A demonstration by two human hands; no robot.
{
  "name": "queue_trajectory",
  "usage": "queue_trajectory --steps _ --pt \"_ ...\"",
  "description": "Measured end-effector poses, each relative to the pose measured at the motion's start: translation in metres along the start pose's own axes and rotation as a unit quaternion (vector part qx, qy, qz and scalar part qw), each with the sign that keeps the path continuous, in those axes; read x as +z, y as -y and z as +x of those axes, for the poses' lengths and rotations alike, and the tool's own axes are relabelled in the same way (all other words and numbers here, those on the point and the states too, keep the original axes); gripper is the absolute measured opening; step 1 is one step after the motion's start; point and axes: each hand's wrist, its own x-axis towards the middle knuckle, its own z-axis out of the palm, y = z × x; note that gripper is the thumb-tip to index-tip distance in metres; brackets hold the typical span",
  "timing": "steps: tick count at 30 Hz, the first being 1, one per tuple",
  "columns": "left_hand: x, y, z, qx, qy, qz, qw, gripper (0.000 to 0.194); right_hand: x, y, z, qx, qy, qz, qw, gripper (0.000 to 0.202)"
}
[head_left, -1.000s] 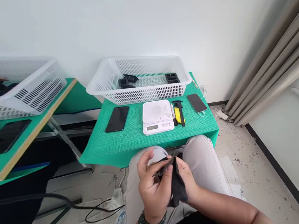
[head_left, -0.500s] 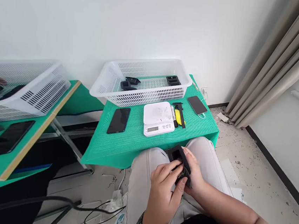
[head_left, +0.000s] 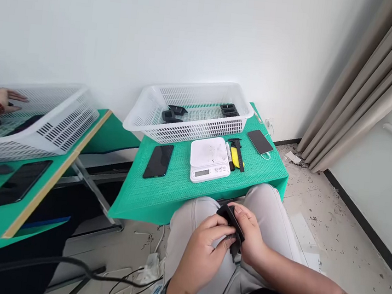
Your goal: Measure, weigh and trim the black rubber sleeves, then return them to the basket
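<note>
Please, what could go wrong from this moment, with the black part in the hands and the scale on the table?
The left hand and right hand hold the black part over the legs; it might slip and drop to the floor. Dark specks lie on the white scale, so they could disturb a reading.

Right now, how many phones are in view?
3: one phone left of the white scale, another phone right of the caliper, a third phone on the neighbouring table.
</note>
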Motion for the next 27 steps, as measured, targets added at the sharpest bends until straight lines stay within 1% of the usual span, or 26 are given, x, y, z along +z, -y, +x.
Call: queue_trajectory --steps 3,6,9,11,13,16,18,20,22,27 --pt "0.002 -0.003 0.002 -0.02 -0.011 0.01 1.0 0.022 -0.002 -0.002 -0.001 -0.009 0.016 -0.029 0.999 0.043" --pt "0.002 -0.007 0.002 -0.02 -0.028 0.042 0.999 0.023 -0.001 -0.001 -0.004 -0.026 0.029 -0.055 0.998 0.044" --pt "0.002 -0.011 0.002 -0.001 -0.039 0.079 0.996 0.019 0.0 0.004 -0.006 -0.036 0.044 -0.069 0.996 0.046" --pt "0.004 -0.011 0.004 0.02 -0.052 0.108 0.993 0.019 0.0 0.007 -0.005 -0.042 0.042 -0.077 0.995 0.046" --pt "0.01 -0.008 0.007 0.041 -0.087 0.133 0.986 0.021 0.0 0.008 -0.002 -0.049 0.026 -0.089 0.995 0.044" --pt "0.022 0.004 0.011 0.071 -0.185 0.172 0.965 0.02 -0.001 0.005 0.002 -0.05 0.01 -0.094 0.994 0.04" --pt "0.028 0.013 0.014 0.099 -0.233 0.211 0.944 0.022 -0.001 0.002 0.004 -0.051 0.008 -0.092 0.994 0.039" --pt "0.03 0.021 0.017 0.129 -0.25 0.254 0.925 0.025 -0.001 0.0 0.007 -0.055 0.007 -0.091 0.994 0.039" --pt "0.029 0.024 0.019 0.144 -0.257 0.285 0.912 0.025 -0.001 -0.001 0.011 -0.055 0.013 -0.085 0.995 0.04" --pt "0.019 0.019 0.026 0.147 -0.27 0.309 0.9 0.023 0.002 0.001 0.022 -0.031 0.019 -0.031 0.999 0.04"
